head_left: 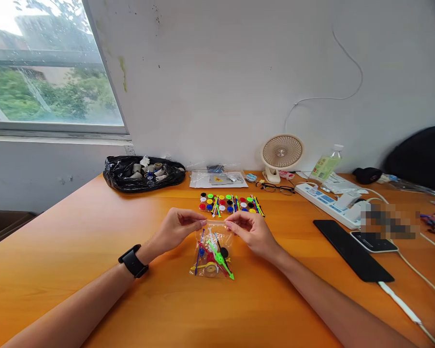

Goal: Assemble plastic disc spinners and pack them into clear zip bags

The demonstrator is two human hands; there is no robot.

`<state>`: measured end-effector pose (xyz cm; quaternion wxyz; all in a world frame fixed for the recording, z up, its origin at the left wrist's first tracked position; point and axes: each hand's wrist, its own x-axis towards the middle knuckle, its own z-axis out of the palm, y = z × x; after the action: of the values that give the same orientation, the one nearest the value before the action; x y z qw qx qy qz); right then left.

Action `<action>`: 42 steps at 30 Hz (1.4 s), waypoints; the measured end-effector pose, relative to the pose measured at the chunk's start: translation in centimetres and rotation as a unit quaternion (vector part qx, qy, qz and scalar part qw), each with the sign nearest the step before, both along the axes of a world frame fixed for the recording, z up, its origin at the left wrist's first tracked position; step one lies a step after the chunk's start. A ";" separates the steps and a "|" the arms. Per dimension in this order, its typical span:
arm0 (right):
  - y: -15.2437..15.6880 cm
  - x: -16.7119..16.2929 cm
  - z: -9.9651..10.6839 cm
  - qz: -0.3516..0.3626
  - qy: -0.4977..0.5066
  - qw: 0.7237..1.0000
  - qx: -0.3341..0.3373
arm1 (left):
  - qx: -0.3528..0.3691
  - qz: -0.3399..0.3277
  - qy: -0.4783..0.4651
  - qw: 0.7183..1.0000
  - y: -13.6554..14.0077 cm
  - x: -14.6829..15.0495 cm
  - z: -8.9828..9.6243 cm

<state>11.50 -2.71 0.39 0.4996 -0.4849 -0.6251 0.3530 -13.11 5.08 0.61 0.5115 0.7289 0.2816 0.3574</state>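
A clear zip bag (221, 237) hangs between my hands over the wooden table, held by its top edge. My left hand (181, 226) pinches the upper left corner, thumb against fingers. At the upper right corner my right hand (252, 233) pinches the same edge. Inside the bag, a bright green arrow-shaped piece (220, 260) lies in front of blue, yellow, red, white and black plastic pieces. Just behind the bag, rows of round coloured discs (222, 203) and thin coloured sticks (235, 204) lie on the table.
A black plastic bag (145, 176) with crumpled waste is at the back left. Behind are flat packets (217, 180), a small fan (282, 153) and eyeglasses (277, 187). To the right lie a power strip (324, 203), a black phone (352, 250), cables and a bottle (328, 164).
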 end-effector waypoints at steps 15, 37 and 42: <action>0.4 -0.2 -0.3 0.033 0.039 0.998 -0.045 | -0.003 -0.066 0.015 0.998 0.3 -0.1 -0.4; -0.3 0.3 0.7 0.015 0.052 0.998 0.011 | -0.039 0.020 -0.037 0.998 -0.5 0.0 0.3; -0.9 -1.4 0.7 0.037 -0.008 0.999 -0.021 | -0.052 -0.008 -0.074 0.996 -1.3 0.4 0.3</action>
<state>10.15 -3.65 1.13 0.4713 -0.4743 -0.6389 0.3802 -12.67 3.74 0.90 0.5707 0.6752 0.2551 0.3916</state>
